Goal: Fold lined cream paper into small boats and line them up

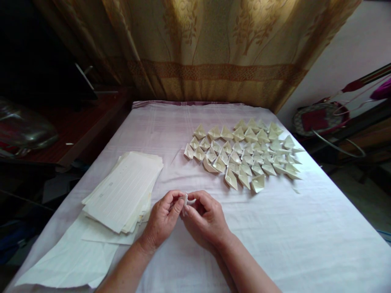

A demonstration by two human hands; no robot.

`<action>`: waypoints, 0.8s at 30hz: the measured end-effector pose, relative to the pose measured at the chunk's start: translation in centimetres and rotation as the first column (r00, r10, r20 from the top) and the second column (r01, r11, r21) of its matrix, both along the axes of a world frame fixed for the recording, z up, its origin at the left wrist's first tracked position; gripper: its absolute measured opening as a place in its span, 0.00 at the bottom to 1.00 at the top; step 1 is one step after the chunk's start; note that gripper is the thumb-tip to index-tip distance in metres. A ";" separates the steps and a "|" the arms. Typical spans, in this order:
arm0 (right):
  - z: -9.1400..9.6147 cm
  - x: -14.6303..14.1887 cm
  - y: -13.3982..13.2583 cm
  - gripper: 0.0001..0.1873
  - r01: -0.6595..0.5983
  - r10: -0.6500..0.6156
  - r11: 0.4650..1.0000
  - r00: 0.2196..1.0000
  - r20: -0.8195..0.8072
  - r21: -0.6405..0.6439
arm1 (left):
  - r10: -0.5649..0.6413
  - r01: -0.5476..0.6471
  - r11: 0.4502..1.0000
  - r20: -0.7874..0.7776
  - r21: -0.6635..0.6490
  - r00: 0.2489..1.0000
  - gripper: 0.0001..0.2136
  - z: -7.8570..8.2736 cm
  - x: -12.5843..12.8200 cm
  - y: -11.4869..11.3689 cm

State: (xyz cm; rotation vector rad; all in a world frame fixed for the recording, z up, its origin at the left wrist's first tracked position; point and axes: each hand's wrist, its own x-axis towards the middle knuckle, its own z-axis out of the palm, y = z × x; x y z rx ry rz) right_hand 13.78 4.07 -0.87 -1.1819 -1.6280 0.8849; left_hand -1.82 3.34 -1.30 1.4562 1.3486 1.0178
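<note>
Between my two hands is a small folded piece of paper (185,200), held up on edge near the front middle of the cloth. My left hand (165,215) pinches it from the left, with the thumb against its face. From the other side my right hand (209,215) grips it between thumb and fingertips. Much of the paper is hidden behind the fingers. To the left lies a stack of lined paper sheets (125,191), fanned a little. Several folded paper boats (235,158) stand in close rows at the right, beyond my right hand.
A pale checked cloth (275,232) covers the table. One loose, creased sheet (70,256) lies at the front left, partly under the stack. Behind the table hangs a gold patterned curtain (207,49). A dark red wooden desk (104,110) stands at the left.
</note>
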 end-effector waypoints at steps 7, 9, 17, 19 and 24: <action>0.1 0.0 0.0 0.08 -0.009 0.008 1.000 0.999 0.033 0.028 | -0.012 0.017 0.998 0.071 -0.067 0.997 0.13 0.0 0.3 0.0; 0.1 -0.1 -0.1 0.07 -0.006 0.006 1.000 1.000 0.026 -0.003 | -0.003 0.010 0.997 0.089 -0.073 0.996 0.13 -0.2 0.3 0.0; -0.7 -0.3 -0.3 0.11 0.059 -0.066 0.994 0.994 0.082 0.088 | 0.062 -0.047 0.994 -0.156 0.099 0.986 0.11 -0.5 0.6 -0.5; -0.9 -0.3 -0.3 0.11 0.101 -0.114 0.988 0.988 0.102 0.116 | 0.085 -0.038 0.979 -0.233 0.199 0.969 0.10 -0.6 0.7 -0.7; -1.4 -0.3 -0.1 0.11 0.176 -0.202 0.967 0.970 0.138 0.183 | 0.242 0.011 0.873 -0.453 0.487 0.858 0.09 -0.6 0.9 -0.6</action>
